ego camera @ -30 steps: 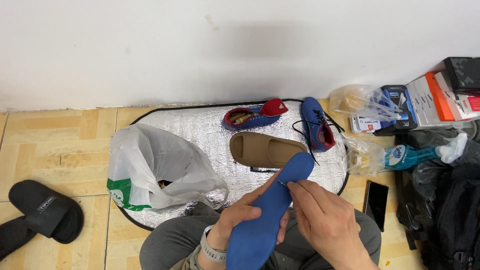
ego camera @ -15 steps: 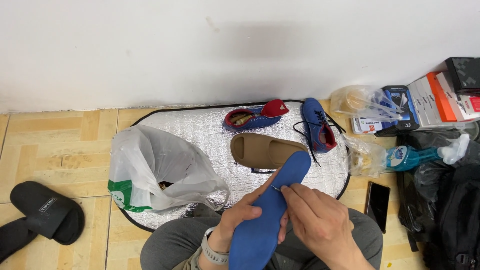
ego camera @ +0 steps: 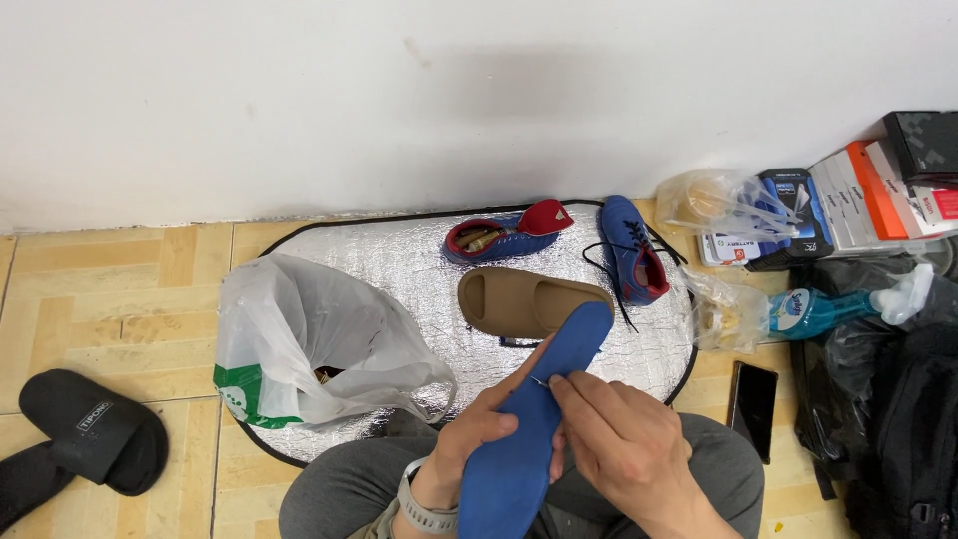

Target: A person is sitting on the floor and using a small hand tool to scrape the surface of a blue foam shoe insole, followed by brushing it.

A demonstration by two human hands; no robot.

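A blue shoe insole point(ego camera: 529, 429) is held up over my lap. My left hand point(ego camera: 477, 435) grips its left edge from below, a grey watch on the wrist. My right hand point(ego camera: 614, 439) pinches a thin needle-like piece point(ego camera: 539, 379) against the insole's upper face. Beyond them, on a silver foil mat point(ego camera: 399, 269), lie a tan slide sandal point(ego camera: 529, 299) and two blue shoes with red lining point(ego camera: 504, 235) point(ego camera: 632, 250).
A white plastic bag point(ego camera: 309, 344) sits on the mat's left side. Black slide sandals point(ego camera: 90, 439) lie on the tile floor at left. At right are boxes point(ego camera: 858, 190), clear bags, a teal bottle point(ego camera: 813, 309), a dark phone point(ego camera: 753, 394) and a black backpack point(ego camera: 908, 439).
My right hand has slid slightly along the insole while pinching at it; the insole stays tilted in my left hand. Nothing else moved.
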